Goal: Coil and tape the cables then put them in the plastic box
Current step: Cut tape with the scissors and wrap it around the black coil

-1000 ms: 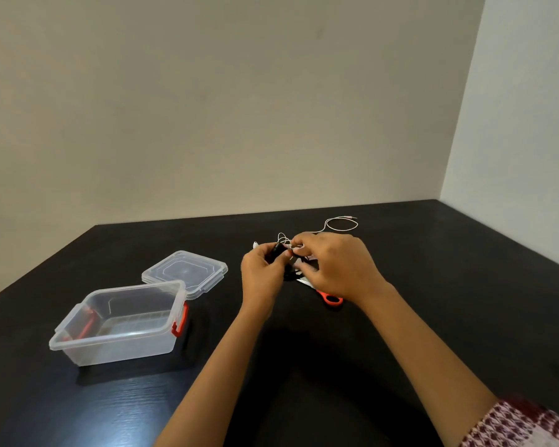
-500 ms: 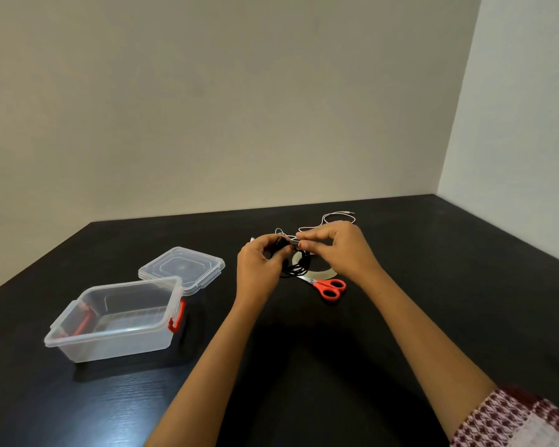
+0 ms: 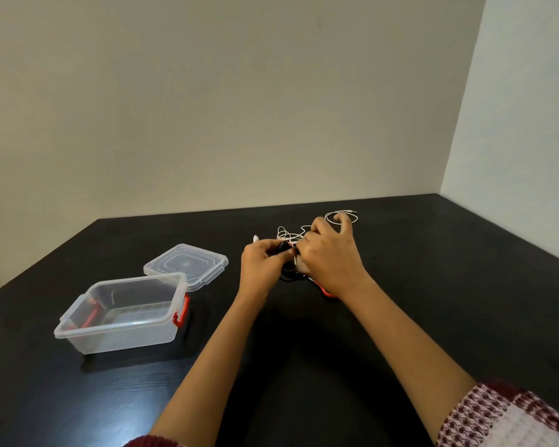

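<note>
While both hands meet above the black table (image 3: pixel 449 301), they hold a black cable (image 3: pixel 284 246) between them.
The left hand (image 3: pixel 261 264) curls its fingers and pinches the black cable's bundle from the left. The right hand (image 3: pixel 331 258) pinches the same bundle with thumb and forefinger, its other fingers spread above a white cable (image 3: pixel 286 234) lying in loose loops on the table just behind. Red-handled scissors (image 3: pixel 326 291) peek from under the right wrist. Well to the left stands the plastic box (image 3: pixel 123 337), open, its lid (image 3: pixel 188 261) lying flat just behind it.
</note>
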